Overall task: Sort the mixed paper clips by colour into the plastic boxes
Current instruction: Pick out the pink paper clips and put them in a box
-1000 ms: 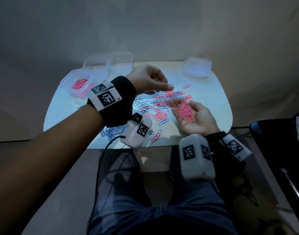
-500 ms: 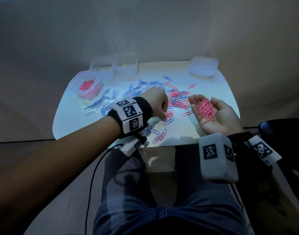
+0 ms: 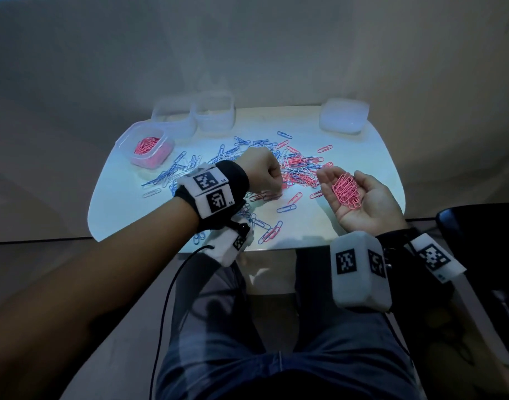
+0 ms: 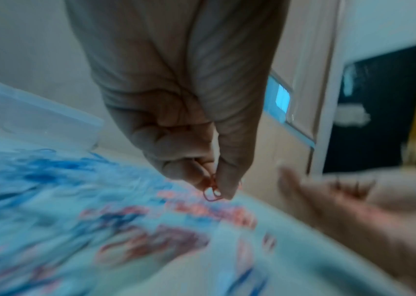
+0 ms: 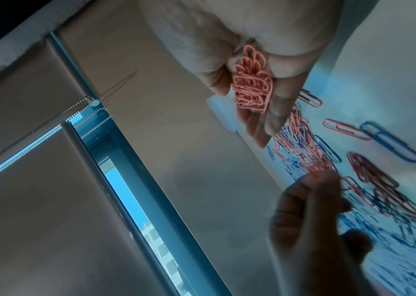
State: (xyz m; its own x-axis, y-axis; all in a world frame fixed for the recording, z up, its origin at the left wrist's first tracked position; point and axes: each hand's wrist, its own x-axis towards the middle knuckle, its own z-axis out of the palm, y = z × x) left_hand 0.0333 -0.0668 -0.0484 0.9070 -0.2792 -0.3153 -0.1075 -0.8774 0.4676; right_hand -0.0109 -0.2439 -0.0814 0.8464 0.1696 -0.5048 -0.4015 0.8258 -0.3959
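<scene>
Now: Passing a Pink Clip to the Collecting Palm

Left hand (image 3: pixel 260 171), seen from the head view, is curled above the mixed pile (image 3: pixel 293 168) on the tabletop (image 3: pixel 363 157). The left-wrist view shows its fingers (image 4: pixel 189 172) and thumb pressed together on a single pink clip (image 4: pixel 211 193), lifted clear of the pile. Right hand (image 3: pixel 360 197) lies palm up just beside it, fingers apart and relaxed, cradling a heap (image 3: pixel 347 190) of pink clips; the right-wrist view shows the same heap (image 5: pixel 252 88) resting loosely in the hollow of the palm, not gripped.

Pink box (image 3: pixel 149 147), at the far left, already holds pink clips. Two clear boxes (image 3: pixel 213 114) stand behind it, their contents too faint to read, and a lidded box (image 3: pixel 342 115) sits at the far right. Blue clips (image 3: pixel 172 171) lie mostly toward the left of the pile.

Step in hand, as judged: carrying the pinched clip across to the palm. To do it well, release low over the heap so the clip does not bounce off, and keep the palm level and slightly cupped. Check that no blue clip hangs linked to the pink one, since clips snag. The heap looks full enough that emptying it into the pink box soon would limit spills.
</scene>
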